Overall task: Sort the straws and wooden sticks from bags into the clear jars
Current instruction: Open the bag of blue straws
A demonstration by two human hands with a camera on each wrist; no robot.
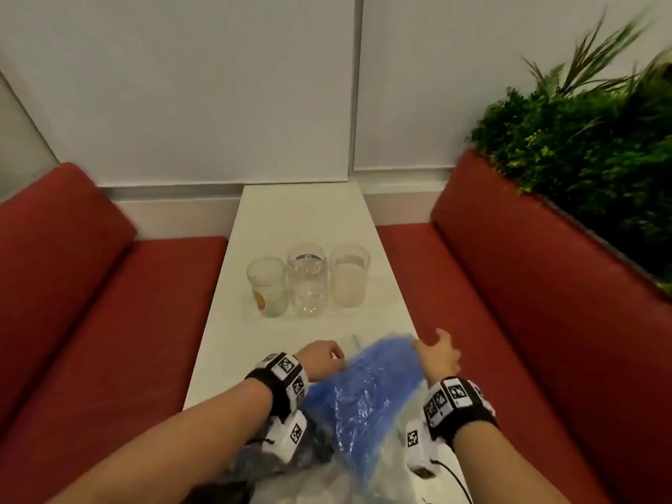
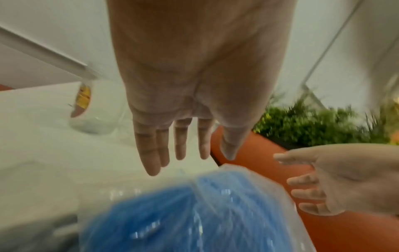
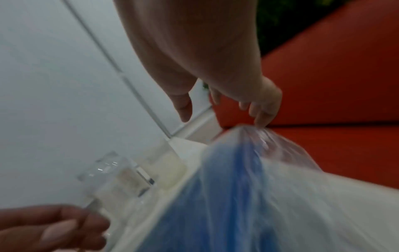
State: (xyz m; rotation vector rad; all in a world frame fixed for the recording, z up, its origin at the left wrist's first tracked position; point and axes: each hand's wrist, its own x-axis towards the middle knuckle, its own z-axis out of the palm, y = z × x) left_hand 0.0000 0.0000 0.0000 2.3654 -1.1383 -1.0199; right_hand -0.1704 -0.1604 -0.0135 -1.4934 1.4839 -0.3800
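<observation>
A clear plastic bag of blue straws (image 1: pixel 371 387) lies at the near end of the narrow white table (image 1: pixel 302 212). My left hand (image 1: pixel 323 358) hovers at the bag's left top edge; in the left wrist view its fingers (image 2: pixel 151 163) are straight and hold nothing. My right hand (image 1: pixel 434 352) is at the bag's right top corner, where a fingertip (image 3: pixel 261 123) touches the plastic with the thumb spread apart. Three clear jars stand in a row mid-table: a left jar (image 1: pixel 267 287) with an orange label, a middle jar (image 1: pixel 306 281), and a right jar (image 1: pixel 350 276) with pale beige contents.
A darker bag (image 1: pixel 254 463) and more clear plastic (image 1: pixel 320 481) lie at the near table edge under my wrists. A thin straw (image 1: pixel 354 341) lies beside the blue bag. Red benches (image 1: pixel 109 321) (image 1: pixel 527 303) flank the table, with plants (image 1: pixel 589 132) behind the right one.
</observation>
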